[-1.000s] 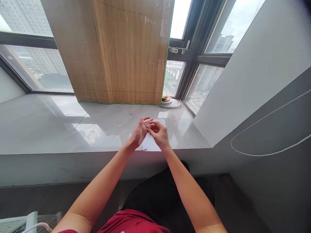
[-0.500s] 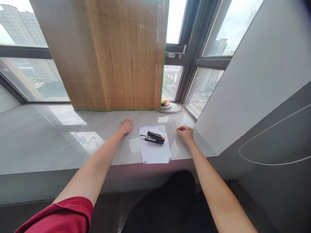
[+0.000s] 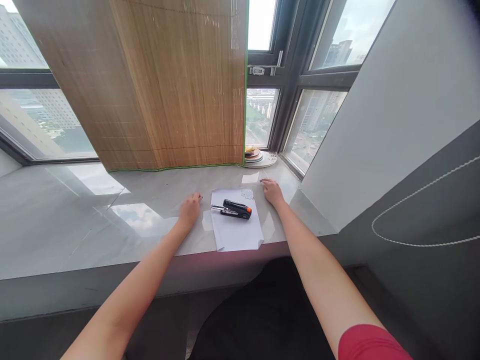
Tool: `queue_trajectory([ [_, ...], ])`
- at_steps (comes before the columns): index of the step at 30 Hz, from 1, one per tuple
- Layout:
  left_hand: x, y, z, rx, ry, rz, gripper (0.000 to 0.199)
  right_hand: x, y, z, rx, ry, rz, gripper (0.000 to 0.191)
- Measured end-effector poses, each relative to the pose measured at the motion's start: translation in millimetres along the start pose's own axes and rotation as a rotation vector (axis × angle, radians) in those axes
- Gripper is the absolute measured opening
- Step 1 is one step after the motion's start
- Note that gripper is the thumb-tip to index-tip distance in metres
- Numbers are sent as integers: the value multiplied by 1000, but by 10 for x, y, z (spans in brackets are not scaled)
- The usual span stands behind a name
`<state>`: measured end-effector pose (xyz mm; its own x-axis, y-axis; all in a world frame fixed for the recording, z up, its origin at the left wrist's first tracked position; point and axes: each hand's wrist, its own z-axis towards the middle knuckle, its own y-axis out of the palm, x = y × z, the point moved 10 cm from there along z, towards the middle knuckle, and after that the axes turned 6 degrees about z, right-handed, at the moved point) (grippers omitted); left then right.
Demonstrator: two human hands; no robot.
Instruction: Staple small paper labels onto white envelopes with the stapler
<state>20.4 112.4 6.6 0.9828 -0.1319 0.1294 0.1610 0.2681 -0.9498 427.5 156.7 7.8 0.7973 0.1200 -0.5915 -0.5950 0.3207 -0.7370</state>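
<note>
A black stapler (image 3: 236, 209) with an orange part lies opened out on a white sheet of paper (image 3: 238, 234), its silvery arm pointing left. Near the top right corner of the paper is a small grey-patterned patch (image 3: 246, 194). My left hand (image 3: 190, 207) rests on the sill left of the paper, fingers curled together; whatever it may hold is hidden. Beyond the paper's upper right corner, my right hand (image 3: 272, 190) has its fingers pinched around something small and dark, too small to name.
Stacked plates (image 3: 258, 157) stand in the window corner behind the paper. A bamboo blind (image 3: 180, 90) hangs over the sill (image 3: 146, 192). At the right are a slanting white wall (image 3: 375, 125) and a looped cord (image 3: 420, 245).
My left hand has gone from spread flat to curled, slightly nearer me. My right hand has moved forward and left, towards the plates. The view has shifted slightly.
</note>
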Motion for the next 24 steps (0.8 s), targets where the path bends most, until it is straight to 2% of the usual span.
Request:
queue_trajectory([
  [8, 134, -28, 18, -16, 86, -90, 21, 45, -64, -130, -35, 72, -26, 44],
  [17, 246, -142, -1, 63, 230, -208, 28, -13, -66, -222, -85, 115, -32, 52],
  [20, 264, -197, -8, 85, 262, -279, 28, 18, -116, -341, -73, 169, -38, 46],
  [24, 246, -325, -29, 156, 287, -397, 24, -6, -144, -657, -68, 223, -57, 37],
])
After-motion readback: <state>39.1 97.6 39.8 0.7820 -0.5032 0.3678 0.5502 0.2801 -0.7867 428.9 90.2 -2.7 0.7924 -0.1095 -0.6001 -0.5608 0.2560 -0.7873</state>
